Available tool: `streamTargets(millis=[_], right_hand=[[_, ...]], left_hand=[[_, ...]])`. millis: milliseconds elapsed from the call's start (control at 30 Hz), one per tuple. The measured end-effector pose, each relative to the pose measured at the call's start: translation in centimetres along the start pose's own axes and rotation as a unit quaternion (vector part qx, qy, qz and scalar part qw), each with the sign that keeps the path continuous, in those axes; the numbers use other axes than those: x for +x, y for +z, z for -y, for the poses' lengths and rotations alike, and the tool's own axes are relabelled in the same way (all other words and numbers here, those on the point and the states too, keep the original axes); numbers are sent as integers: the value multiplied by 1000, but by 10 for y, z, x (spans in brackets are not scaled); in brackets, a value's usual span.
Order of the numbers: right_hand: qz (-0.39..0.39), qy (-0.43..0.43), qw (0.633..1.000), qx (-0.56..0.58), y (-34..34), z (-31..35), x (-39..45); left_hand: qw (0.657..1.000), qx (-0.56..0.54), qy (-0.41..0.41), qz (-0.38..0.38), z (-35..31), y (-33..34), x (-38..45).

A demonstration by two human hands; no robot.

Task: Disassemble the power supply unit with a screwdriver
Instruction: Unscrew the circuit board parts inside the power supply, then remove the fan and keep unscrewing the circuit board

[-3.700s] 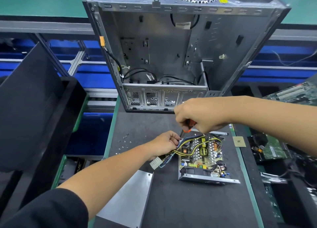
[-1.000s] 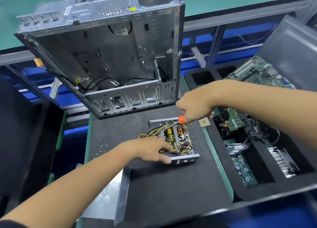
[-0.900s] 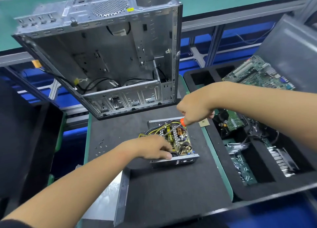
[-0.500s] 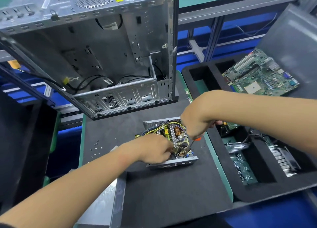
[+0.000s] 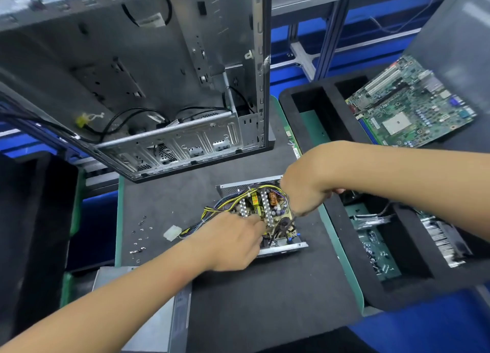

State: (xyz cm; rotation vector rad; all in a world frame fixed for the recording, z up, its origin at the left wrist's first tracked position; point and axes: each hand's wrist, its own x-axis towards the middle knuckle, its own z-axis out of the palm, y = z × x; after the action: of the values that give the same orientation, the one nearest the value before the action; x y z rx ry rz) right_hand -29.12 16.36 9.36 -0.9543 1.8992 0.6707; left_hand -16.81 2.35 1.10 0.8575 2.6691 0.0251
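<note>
Head view, looking down at my two bare arms over a dark foam-topped bench (image 5: 265, 313). At the centre of the frame sits the power supply unit (image 5: 261, 216), its cover already off, so the circuit board, a copper coil and a bundle of yellow and black wires (image 5: 212, 210) lie exposed inside the metal tray.

My left hand (image 5: 233, 242) reaches in from the lower left and rests on the near left part of the unit, fingers extended onto the board and pressing it steady. My right hand (image 5: 305, 191) comes in from the right with fingers curled tight around the screwdriver (image 5: 287, 226); only part of its dark shaft shows below my fist.

A second ago the orange handle showed above the far edge of the unit. Now my fist has dropped to the right side and the shaft angles down toward the near right corner of the board. I judge I am moving to the next board screw there.

Loose screws (image 5: 139, 236) lie at centre left. A white connector (image 5: 172, 232) trails off the wires. An empty computer case (image 5: 148, 74) fills the upper left; a green motherboard (image 5: 411, 106) sits upper right above a black foam tray (image 5: 344, 220). A metal cover plate (image 5: 159, 313) lies at the bottom edge.

I can read no brand or label; everything printed is too small or blurred.
</note>
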Motion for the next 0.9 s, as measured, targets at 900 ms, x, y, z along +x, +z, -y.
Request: streamTargets(millis=[900], right_hand=[[-177,105,925,319,78,-6,64]], left_hand=[[992,-100,-57,48,-9,1,-7]])
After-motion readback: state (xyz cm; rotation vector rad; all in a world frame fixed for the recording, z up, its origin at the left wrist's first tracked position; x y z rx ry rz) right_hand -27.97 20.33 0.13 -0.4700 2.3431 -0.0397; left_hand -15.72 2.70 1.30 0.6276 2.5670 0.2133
